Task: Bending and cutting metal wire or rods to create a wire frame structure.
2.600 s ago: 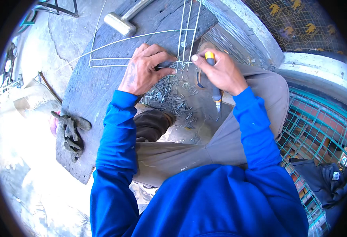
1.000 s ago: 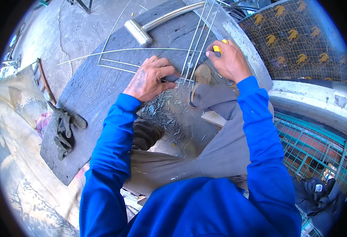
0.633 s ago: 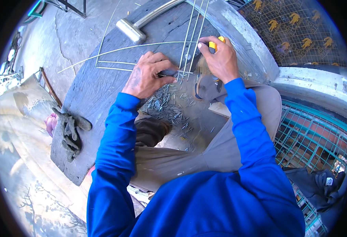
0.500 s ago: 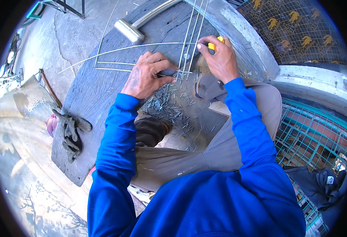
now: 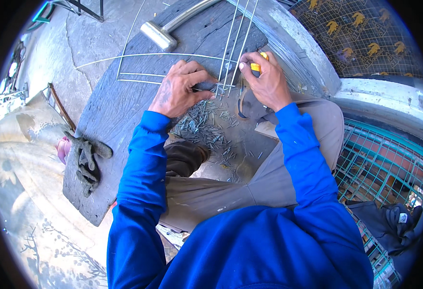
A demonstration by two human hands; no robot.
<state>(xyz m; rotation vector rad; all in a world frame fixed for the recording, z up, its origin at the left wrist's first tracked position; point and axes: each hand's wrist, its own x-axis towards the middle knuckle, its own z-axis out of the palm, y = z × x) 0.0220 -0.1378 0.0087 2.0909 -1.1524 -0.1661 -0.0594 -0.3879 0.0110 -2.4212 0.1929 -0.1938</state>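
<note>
My left hand (image 5: 178,89) is closed over a thin wire frame (image 5: 227,43) at its near corner, thumb and forefinger beside the crossing wires. A dark piece shows between those fingers; its kind is unclear. Just right of the frame, my right hand (image 5: 268,82) grips a yellow-and-black handled tool (image 5: 255,67), its working end hidden. From the right thumb and fingertip, a long curved wire (image 5: 124,57) runs left across the frame. All this lies over a dark wooden slab (image 5: 110,106). Many short cut wire pieces (image 5: 201,127) are heaped below my hands.
A metal hammer (image 5: 158,36) rests on the slab's far part. Dark work gloves (image 5: 88,161) lie at its left edge. My bent legs (image 5: 211,197) frame the cut pieces. On the right are a green wire-mesh crate (image 5: 377,159), dark cloth (image 5: 389,224) and a pale ledge (image 5: 384,98).
The curved wire's left end has swung away from me and slightly right. My right hand has turned a little, tilting the yellow tool. My left hand stays at the frame's corner.
</note>
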